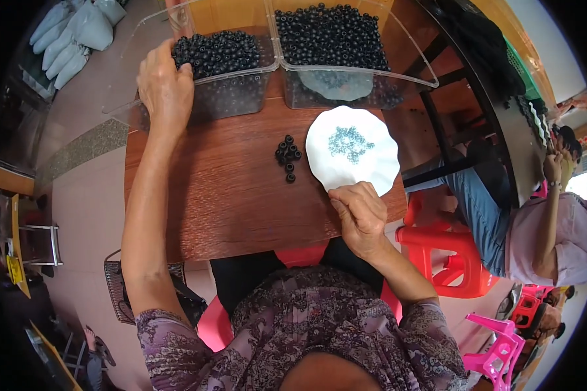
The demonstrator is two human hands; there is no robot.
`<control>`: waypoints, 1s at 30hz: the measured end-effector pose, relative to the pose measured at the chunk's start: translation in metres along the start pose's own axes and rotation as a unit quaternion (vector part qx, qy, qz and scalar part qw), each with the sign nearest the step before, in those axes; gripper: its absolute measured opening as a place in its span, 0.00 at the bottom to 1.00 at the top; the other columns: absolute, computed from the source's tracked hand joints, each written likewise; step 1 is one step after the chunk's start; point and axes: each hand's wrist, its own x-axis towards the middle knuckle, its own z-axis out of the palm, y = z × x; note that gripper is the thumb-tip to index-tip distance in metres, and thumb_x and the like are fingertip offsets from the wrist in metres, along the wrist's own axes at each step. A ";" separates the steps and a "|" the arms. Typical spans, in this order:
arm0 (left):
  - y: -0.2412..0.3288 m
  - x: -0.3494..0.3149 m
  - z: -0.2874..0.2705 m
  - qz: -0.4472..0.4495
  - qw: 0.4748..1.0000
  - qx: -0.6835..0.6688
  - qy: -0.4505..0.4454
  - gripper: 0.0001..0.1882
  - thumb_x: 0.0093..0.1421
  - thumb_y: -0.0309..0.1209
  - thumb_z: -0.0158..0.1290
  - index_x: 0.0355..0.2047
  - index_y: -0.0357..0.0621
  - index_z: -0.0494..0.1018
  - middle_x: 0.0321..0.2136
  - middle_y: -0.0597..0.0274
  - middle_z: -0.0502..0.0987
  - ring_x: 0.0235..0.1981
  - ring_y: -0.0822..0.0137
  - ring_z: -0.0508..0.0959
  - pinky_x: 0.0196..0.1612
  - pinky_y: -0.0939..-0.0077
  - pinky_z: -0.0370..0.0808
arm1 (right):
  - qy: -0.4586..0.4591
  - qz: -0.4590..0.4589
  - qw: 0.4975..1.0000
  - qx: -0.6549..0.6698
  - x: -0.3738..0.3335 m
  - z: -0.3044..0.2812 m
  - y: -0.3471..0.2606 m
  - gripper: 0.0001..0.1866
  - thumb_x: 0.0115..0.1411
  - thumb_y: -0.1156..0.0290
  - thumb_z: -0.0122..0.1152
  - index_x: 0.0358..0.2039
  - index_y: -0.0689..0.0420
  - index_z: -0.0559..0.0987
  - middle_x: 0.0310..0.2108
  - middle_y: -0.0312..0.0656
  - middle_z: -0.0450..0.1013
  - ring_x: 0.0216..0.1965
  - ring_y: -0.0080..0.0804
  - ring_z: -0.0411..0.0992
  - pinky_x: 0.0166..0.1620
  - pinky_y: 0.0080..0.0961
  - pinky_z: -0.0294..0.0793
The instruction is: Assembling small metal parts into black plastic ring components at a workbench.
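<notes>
My left hand reaches into the left clear plastic bin, its curled fingers against the edge of a heap of black beads. The fingertips are partly hidden, so whatever they hold does not show. Closed at the near rim of a white scalloped plate, my right hand grips it with thumb and fingers. Tiny clear bluish beads lie in the middle of the plate. Just left of it, a small group of black beads rests on the wooden table.
A second clear bin, full of black beads, stands beside the first along the table's far side. At the right, a person sits by a dark table and a red stool. White sacks lie on the floor at far left.
</notes>
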 end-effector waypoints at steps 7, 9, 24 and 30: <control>0.060 -0.101 -0.012 0.189 0.956 -0.149 -0.165 0.13 0.45 0.22 0.57 0.34 0.40 0.73 0.30 0.57 0.73 0.30 0.57 0.73 0.31 0.68 0.70 | 0.006 -0.029 1.000 -0.002 0.000 0.000 0.010 0.12 0.41 0.88 0.61 0.30 0.66 0.76 0.24 0.44 0.72 0.24 0.37 0.69 0.28 0.27 0.66; 0.068 -0.135 -0.007 0.152 0.940 -0.172 -0.253 0.14 0.42 0.22 0.59 0.32 0.41 0.72 0.26 0.58 0.71 0.29 0.57 0.71 0.30 0.66 0.69 | 0.005 -0.031 0.999 0.008 -0.002 0.000 0.010 0.13 0.40 0.88 0.61 0.30 0.66 0.76 0.23 0.45 0.71 0.24 0.38 0.69 0.28 0.27 0.66; 0.080 -0.149 -0.015 -0.144 0.844 -0.330 -0.398 0.11 0.47 0.23 0.59 0.32 0.35 0.73 0.26 0.60 0.74 0.28 0.64 0.74 0.30 0.73 0.70 | -0.004 0.009 1.000 0.026 -0.014 -0.003 0.012 0.12 0.42 0.88 0.60 0.30 0.64 0.76 0.25 0.43 0.72 0.24 0.37 0.68 0.28 0.26 0.66; 0.089 -0.153 -0.028 -0.489 0.532 -0.585 -0.369 0.10 0.57 0.27 0.54 0.36 0.33 0.73 0.28 0.60 0.74 0.25 0.72 0.71 0.31 0.79 0.69 | 0.002 0.106 0.988 0.111 -0.008 0.005 0.006 0.13 0.45 0.86 0.61 0.34 0.62 0.76 0.27 0.42 0.73 0.27 0.34 0.70 0.31 0.22 0.69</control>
